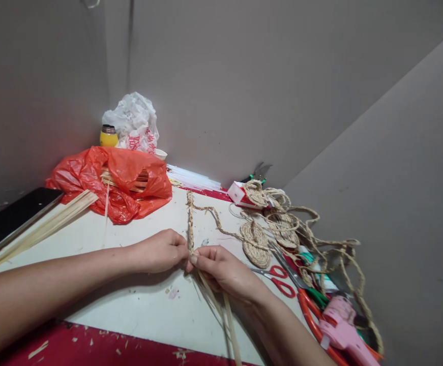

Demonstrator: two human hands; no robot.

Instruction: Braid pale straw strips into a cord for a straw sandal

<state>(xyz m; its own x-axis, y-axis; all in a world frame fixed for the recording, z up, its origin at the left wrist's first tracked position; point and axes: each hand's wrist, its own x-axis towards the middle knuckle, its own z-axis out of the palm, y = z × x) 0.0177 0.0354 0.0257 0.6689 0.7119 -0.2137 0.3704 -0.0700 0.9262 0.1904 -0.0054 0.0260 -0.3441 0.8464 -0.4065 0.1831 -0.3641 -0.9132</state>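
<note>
A straw braid (190,223) runs up the white board from between my two hands, then bends off to the right toward a coiled braid disc (255,244). My left hand (164,250) pinches the braid's lower end from the left, fingers curled. From the right, my right hand (221,269) has thumb and forefinger closed at the same spot. Loose flat straw strands (229,325) hang from beneath my right hand toward the near edge. Exactly which strands each hand grips is hidden by the fingers.
Left: a red plastic bag (145,195) with straw, a straw bundle (61,216), a black phone (15,218), a yellow jar (109,137). Right: red-handled scissors (282,282), a pink glue gun (343,328), tangled braid (313,239). White sticks (193,178) lie behind; grey walls enclose the table.
</note>
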